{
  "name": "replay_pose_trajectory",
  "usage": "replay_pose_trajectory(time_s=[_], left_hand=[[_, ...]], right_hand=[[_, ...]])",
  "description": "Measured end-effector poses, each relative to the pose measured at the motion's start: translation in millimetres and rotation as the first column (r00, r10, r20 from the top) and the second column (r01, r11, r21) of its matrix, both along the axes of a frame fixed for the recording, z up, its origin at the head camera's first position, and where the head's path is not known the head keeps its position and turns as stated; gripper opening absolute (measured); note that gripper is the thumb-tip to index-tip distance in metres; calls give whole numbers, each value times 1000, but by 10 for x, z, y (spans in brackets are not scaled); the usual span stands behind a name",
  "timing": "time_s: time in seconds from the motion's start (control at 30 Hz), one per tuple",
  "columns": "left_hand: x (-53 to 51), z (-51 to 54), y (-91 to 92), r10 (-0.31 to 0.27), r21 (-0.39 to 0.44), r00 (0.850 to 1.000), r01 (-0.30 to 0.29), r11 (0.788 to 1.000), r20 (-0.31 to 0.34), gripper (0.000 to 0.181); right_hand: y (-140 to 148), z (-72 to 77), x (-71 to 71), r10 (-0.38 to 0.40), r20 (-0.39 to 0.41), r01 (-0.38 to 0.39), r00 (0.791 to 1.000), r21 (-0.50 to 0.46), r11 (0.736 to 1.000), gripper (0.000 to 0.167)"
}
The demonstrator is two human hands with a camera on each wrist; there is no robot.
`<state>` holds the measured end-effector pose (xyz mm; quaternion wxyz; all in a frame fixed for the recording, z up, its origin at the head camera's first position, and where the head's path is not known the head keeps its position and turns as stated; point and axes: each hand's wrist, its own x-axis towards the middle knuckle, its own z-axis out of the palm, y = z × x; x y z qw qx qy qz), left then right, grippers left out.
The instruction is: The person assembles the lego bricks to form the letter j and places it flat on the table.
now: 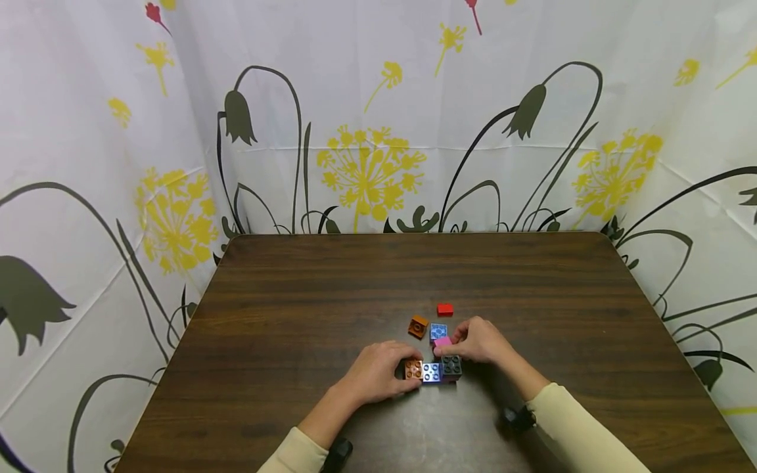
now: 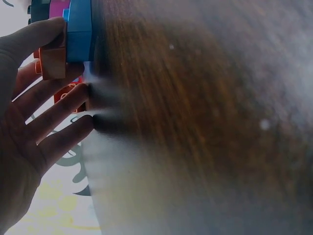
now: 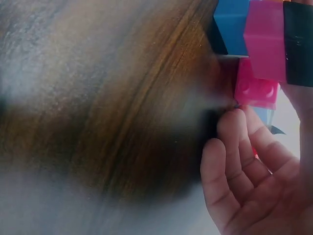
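Note:
My left hand (image 1: 378, 371) holds the left end of a small brick build, thumb and fingers around an orange toy brick (image 1: 413, 369). Beside that brick is a light blue brick (image 1: 431, 372), and a black brick (image 1: 451, 365) stands at the right end. In the right wrist view the black brick (image 3: 299, 44) sits against a pink brick (image 3: 264, 39), with a blue brick (image 3: 234, 24) on the table side. Just behind the build, my right hand (image 1: 480, 339) pinches another pink brick (image 1: 442, 342); its fingertips are partly hidden in the right wrist view.
Behind the hands lie a loose orange brick (image 1: 418, 326) tipped on its side, a light blue brick (image 1: 438, 332) and a red brick (image 1: 445, 309). They rest on a dark wooden table (image 1: 284, 282). A patterned curtain (image 1: 367, 79) hangs beyond the table's far edge.

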<state>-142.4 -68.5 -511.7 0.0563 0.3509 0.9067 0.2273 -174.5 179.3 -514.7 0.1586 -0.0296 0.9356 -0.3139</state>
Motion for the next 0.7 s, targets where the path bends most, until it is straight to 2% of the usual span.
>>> replay_pose_trajectory(time_s=[0.2,0.4,0.7], left_hand=[[9,12,9,9,-15,1000,-9,1000,8,37],[8,13,16,10,-27,1000,-9,1000,13,37],[16,-3,3,10,-18,1000,-10,1000,-3,36]], right_hand=[[69,29,18,17,31,-13,999,-130,991,33],[226,46,39,83,14,-75,996,-279,957,34],[375,63,64,40,-44,-53,998,-373,926,42]])
